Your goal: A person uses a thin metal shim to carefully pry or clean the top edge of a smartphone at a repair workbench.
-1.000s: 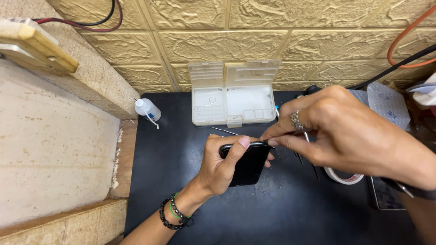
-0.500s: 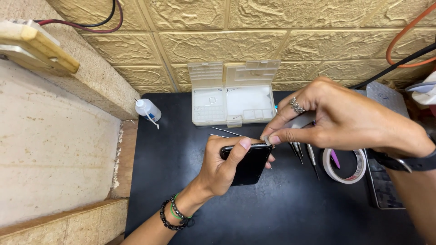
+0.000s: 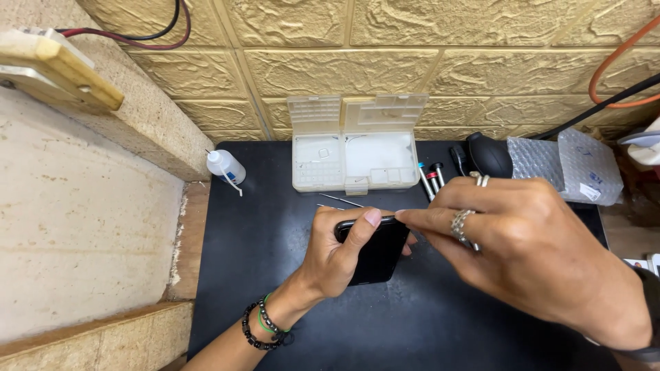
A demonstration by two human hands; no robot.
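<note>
My left hand (image 3: 338,255) grips a black phone (image 3: 377,254) above the black mat (image 3: 275,275), thumb pressed on its top edge. My right hand (image 3: 522,247), wearing rings, comes in from the right with its fingertips pinched together at the phone's top edge, right beside the left thumb. Whether those fingertips hold a small part or tool is too small to tell. Beaded bracelets circle my left wrist (image 3: 265,323).
An open, off-white compartment box (image 3: 354,154) stands at the mat's back edge. A small white dropper bottle (image 3: 225,167) lies to its left, screwdrivers (image 3: 432,177) and a black air blower (image 3: 489,154) to its right, then bubble wrap (image 3: 567,161). Thin tweezers (image 3: 340,200) lie behind the phone.
My right hand has swung down and across, now covering the tape roll and tools it showed earlier. The left hand and phone have stayed put.
</note>
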